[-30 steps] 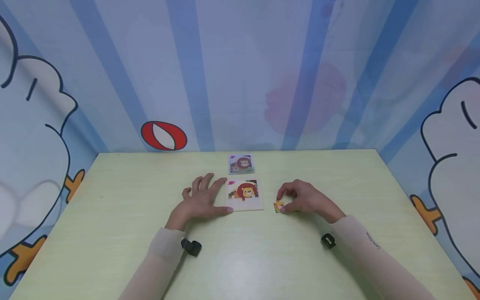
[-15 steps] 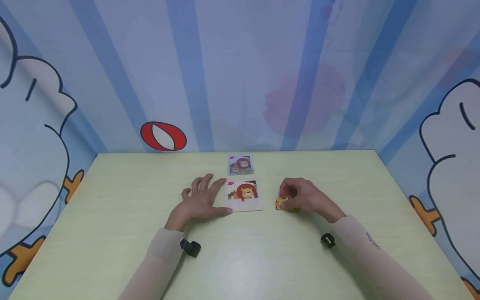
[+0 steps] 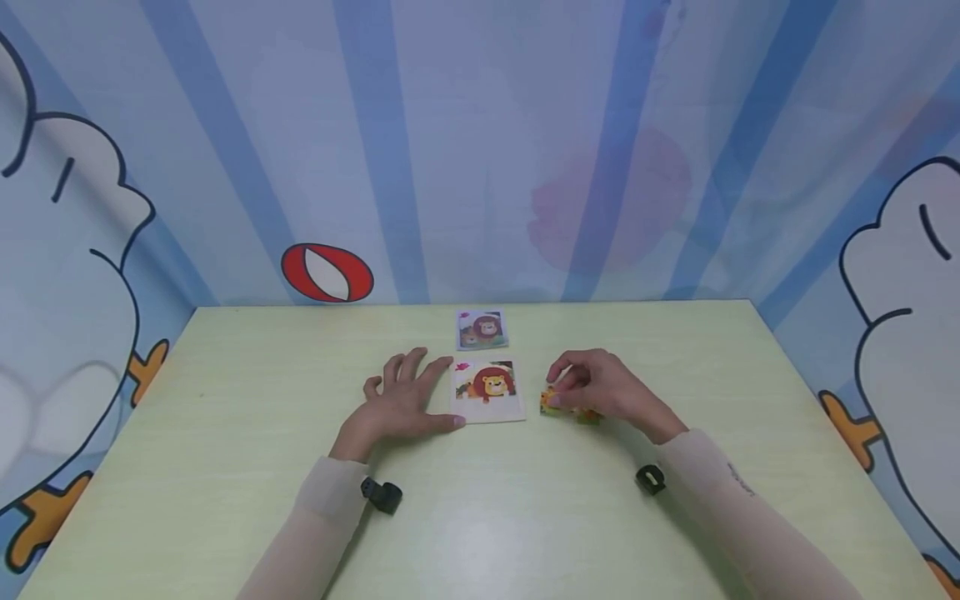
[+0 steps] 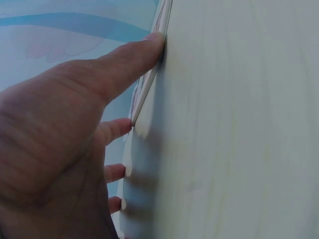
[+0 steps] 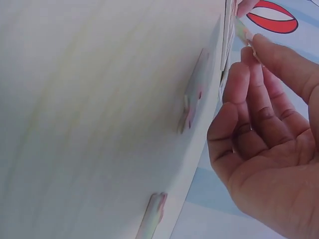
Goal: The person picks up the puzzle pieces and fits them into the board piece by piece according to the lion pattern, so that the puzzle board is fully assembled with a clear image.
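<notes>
A square puzzle board lies mid-table, its upper part filled with a lion picture and its lower part pale. My left hand rests at the board's left side with fingers spread, thumb at the near corner and index fingertip at the far corner. In the left wrist view the thumb touches the board's edge. Just right of the board, my right hand pinches a small yellow-orange puzzle piece between thumb and fingers. Another puzzle piece lies on the table, partly hidden under that hand.
Behind the board lies a small lion picture card. In the right wrist view, loose puzzle pieces lie on the pale wooden table. A printed blue-striped backdrop stands along the table's far edge.
My right hand first draws back slightly over the pieces, then moves left toward the board with one pinched piece, uncovering another piece on the table. My left hand stays in place.
</notes>
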